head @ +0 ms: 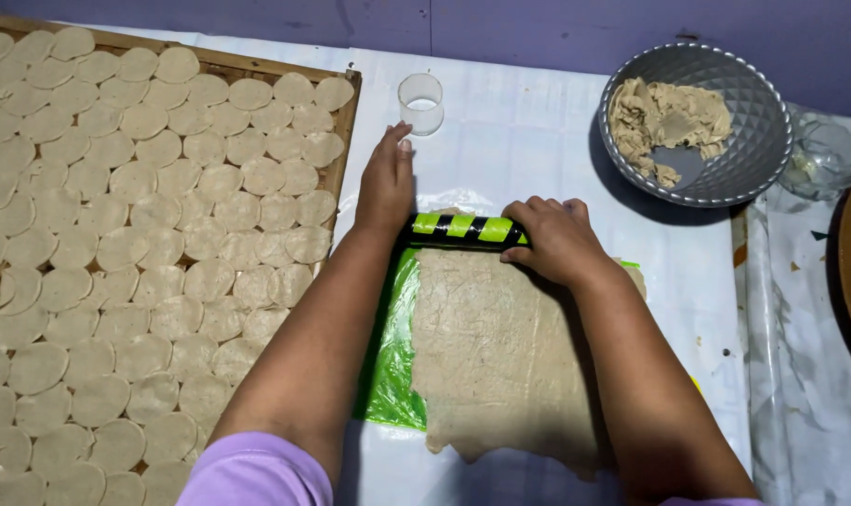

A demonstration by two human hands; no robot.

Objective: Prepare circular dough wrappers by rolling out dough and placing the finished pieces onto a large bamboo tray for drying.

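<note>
The left hand [385, 181] is lying flat with fingers stretched out, pressing on the left end of a green-and-black striped roller [463, 229]. The right hand [554, 238] is curling closed over the roller's right end. The roller is sitting at the twelve o'clock edge of a flattened dough sheet [495, 361], itself lying on green plastic [394, 365]. A clear round cutter [421, 102] is standing at twelve o'clock, a silver bowl of dough [695, 122] at two o'clock, and a tray of dough discs [144, 253] at nine o'clock.
</note>
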